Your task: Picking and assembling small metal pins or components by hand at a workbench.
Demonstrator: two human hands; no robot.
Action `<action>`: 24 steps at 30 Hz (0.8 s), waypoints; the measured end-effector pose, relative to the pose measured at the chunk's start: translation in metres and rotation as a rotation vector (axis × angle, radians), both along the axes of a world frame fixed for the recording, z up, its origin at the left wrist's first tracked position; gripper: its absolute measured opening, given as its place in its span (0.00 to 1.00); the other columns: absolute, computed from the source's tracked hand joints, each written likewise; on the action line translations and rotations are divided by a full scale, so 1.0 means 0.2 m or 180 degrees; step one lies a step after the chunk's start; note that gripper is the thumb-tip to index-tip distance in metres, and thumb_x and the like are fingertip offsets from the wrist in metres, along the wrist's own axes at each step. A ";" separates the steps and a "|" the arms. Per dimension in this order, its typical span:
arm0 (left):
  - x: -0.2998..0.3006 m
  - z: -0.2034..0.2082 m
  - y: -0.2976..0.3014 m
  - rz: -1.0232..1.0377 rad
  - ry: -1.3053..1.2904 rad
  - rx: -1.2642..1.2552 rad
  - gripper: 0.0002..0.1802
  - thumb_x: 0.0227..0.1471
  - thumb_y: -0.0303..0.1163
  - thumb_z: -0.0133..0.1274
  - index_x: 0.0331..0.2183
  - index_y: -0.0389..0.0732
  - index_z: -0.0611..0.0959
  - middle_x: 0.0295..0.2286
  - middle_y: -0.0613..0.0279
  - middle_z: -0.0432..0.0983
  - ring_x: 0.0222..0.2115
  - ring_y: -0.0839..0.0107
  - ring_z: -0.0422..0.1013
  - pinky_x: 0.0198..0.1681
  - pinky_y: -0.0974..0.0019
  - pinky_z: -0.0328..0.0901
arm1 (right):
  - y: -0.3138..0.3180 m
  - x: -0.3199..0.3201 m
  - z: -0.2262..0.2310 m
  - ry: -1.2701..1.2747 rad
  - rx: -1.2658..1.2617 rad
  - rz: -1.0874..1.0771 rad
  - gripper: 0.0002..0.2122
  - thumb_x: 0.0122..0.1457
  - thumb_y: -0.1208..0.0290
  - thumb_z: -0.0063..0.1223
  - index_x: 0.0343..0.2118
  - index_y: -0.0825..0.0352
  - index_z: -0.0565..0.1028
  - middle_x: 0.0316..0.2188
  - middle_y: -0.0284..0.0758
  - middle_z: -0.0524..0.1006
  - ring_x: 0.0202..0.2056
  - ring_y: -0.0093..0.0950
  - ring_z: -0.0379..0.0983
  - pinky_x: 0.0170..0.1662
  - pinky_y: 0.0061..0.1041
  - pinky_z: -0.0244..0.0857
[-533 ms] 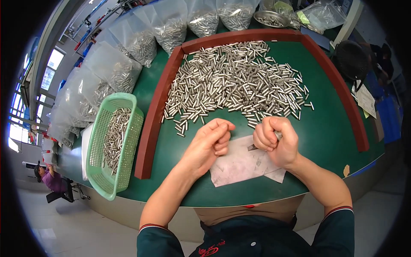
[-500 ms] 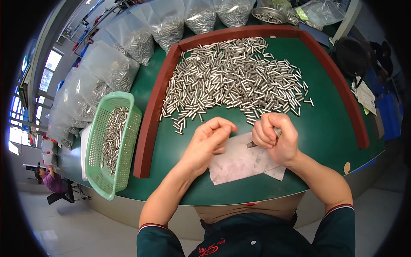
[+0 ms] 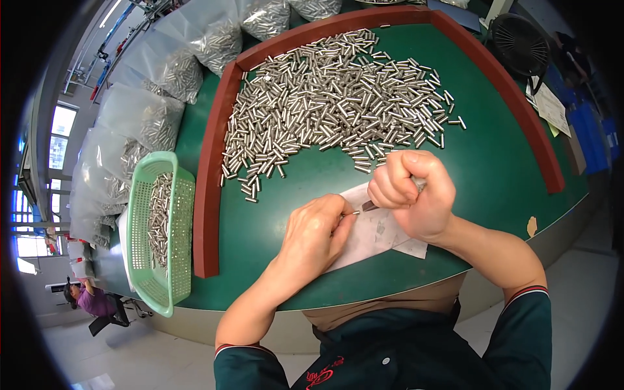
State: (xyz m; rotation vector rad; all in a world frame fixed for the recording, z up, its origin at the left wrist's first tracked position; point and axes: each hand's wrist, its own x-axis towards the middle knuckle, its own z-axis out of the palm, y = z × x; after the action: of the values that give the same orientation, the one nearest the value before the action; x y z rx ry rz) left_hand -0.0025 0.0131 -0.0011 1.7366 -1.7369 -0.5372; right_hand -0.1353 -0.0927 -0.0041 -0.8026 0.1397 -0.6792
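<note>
My left hand is closed in a pinch, and the end of a small metal pin shows at its fingertips. My right hand is wrapped in a fist round a tool with a flat dark tip; most of its handle is hidden by the fingers. The tip points at the pin, very close to it; whether they touch I cannot tell. Beneath both hands lies a stained pale cloth or paper sheet. Beyond them spreads a big heap of short silvery metal pins on the green tabletop.
A dark red raised border frames the heap on three sides. To the left stands a green plastic basket holding more pins. Clear bags of pins line the far left. A black fan is at the far right.
My left hand has turned palm down and moved lower, with a pin now showing at its fingertips. The right fist still grips the tool. The whole view has shifted slightly.
</note>
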 end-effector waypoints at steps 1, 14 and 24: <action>0.00 0.00 0.00 -0.0011 0.0001 0.0012 0.06 0.37 0.21 0.52 0.21 0.35 0.71 0.17 0.54 0.68 0.19 0.57 0.66 0.21 0.60 0.60 | 0.01 0.00 0.01 -0.0050 0.0005 -0.0024 0.17 0.53 0.66 0.31 0.08 0.61 0.53 0.05 0.26 0.52 0.10 0.17 0.41 0.15 0.19 0.38; -0.01 0.01 -0.01 0.0212 0.0151 0.0133 0.05 0.37 0.21 0.53 0.19 0.35 0.71 0.14 0.55 0.67 0.14 0.61 0.65 0.18 0.63 0.59 | 0.04 0.01 -0.01 0.0034 0.0032 -0.0131 0.17 0.51 0.66 0.31 0.08 0.61 0.53 0.05 0.26 0.51 0.10 0.17 0.40 0.15 0.19 0.37; 0.00 0.01 -0.01 0.0236 0.0198 0.0176 0.05 0.37 0.21 0.53 0.19 0.35 0.72 0.14 0.56 0.67 0.14 0.63 0.63 0.18 0.64 0.58 | 0.02 0.02 -0.02 0.0009 -0.0007 -0.0081 0.17 0.52 0.65 0.32 0.08 0.61 0.53 0.05 0.25 0.51 0.10 0.17 0.40 0.16 0.20 0.38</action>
State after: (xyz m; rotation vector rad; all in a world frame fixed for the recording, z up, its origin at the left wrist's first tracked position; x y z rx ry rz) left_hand -0.0030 0.0106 0.0005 1.7957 -1.6222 -0.6051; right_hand -0.1316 -0.0879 -0.0087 -0.8051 0.1520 -0.7022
